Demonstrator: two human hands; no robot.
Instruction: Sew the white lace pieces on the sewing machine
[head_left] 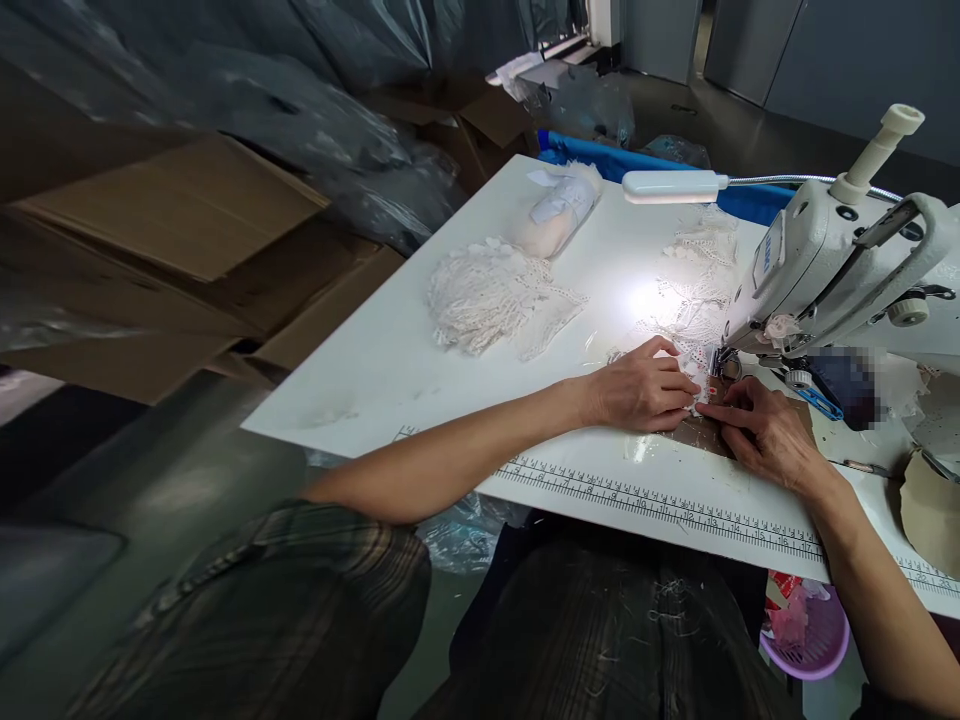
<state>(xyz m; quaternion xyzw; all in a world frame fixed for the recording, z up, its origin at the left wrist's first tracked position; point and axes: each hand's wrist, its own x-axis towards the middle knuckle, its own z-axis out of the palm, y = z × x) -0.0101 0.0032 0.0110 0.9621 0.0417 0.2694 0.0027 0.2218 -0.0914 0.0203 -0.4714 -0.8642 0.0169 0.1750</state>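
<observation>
My left hand [646, 388] has its fingers bent and closed on a small piece of white lace [694, 372], pressed flat beside the needle area of a white sewing machine [814, 265]. From the other side my right hand [772, 428] reaches in with its index finger stretched out to the lace's near edge. Its thumb and other fingers are apart, resting on the brown machine plate [697, 434]. More white lace [694, 265] lies behind the left hand under the lamp light. Part of the worked piece is hidden by the left fingers.
On the table's left lie a heap of lace pieces [487, 295] and a wrapped bundle [559, 210]. A lamp [671, 186] hangs above. Blue-handled snippers [819, 400] lie right of the needle. A purple basket [814, 640] stands below; cardboard boxes [180, 210] sit left.
</observation>
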